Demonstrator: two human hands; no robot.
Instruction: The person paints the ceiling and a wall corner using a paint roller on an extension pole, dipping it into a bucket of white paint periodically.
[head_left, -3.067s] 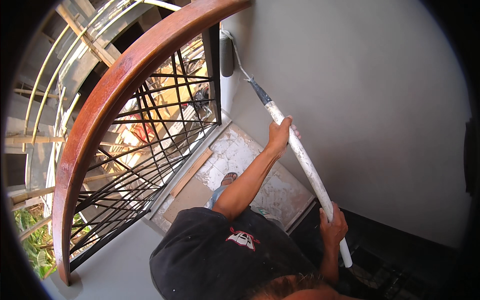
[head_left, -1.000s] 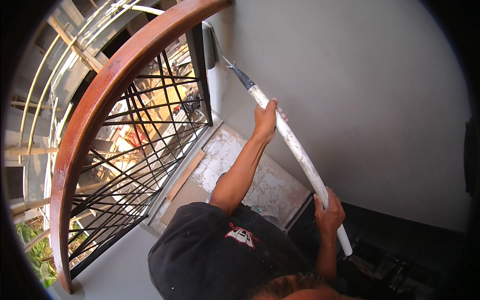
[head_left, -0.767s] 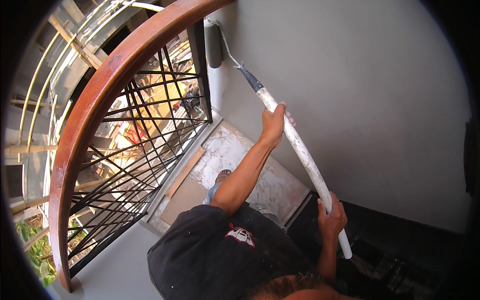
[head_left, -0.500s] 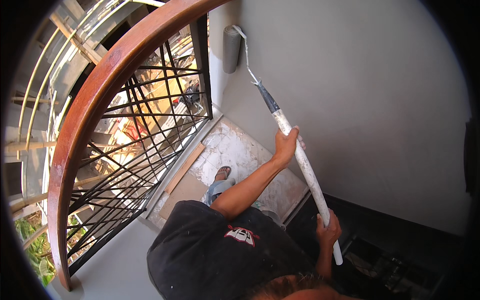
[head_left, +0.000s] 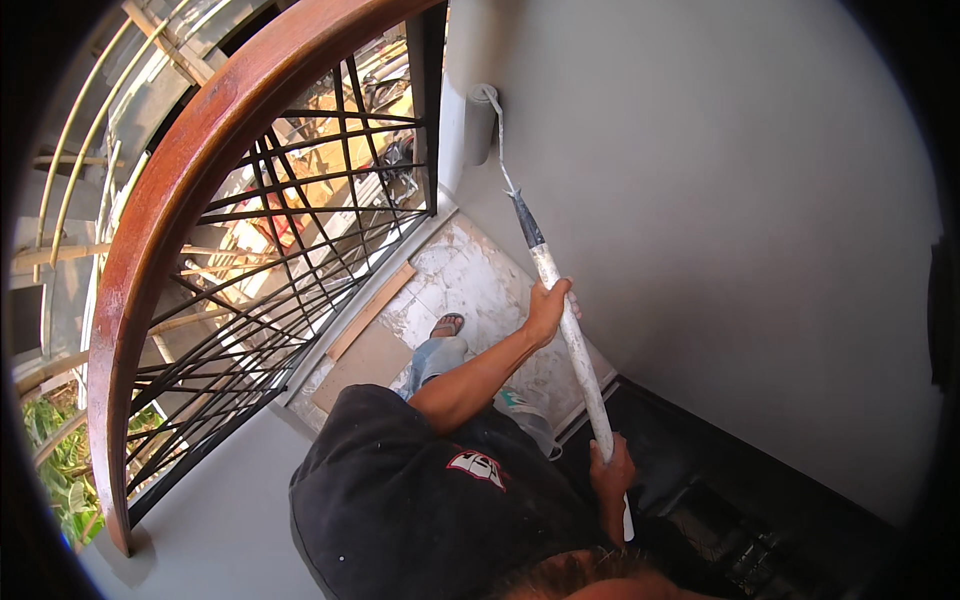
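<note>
Both my hands hold a long white pole, smeared with paint, that carries a paint roller point(head_left: 481, 125). The roller's grey sleeve lies against the grey wall point(head_left: 720, 200), close to its left edge by the railing. My left hand point(head_left: 548, 312) is wrapped round the upper part of the pole point(head_left: 585, 375), below the dark handle point(head_left: 525, 220). Lower down, my right hand point(head_left: 612, 466) grips the pole near its bottom end, which sticks out below the fist.
A curved wooden handrail point(head_left: 165, 220) with crossed black metal bars point(head_left: 300, 210) runs along the left, beside a drop. My sandalled foot point(head_left: 448, 325) stands on paint-stained floor tiles point(head_left: 470, 270). A wooden strip point(head_left: 372, 312) lies by the railing; a dark area point(head_left: 690, 450) is at lower right.
The roller has slid down the wall, nearer the floor. Both hands have come down and left with the pole, still gripping it. The view has shifted slightly.
</note>
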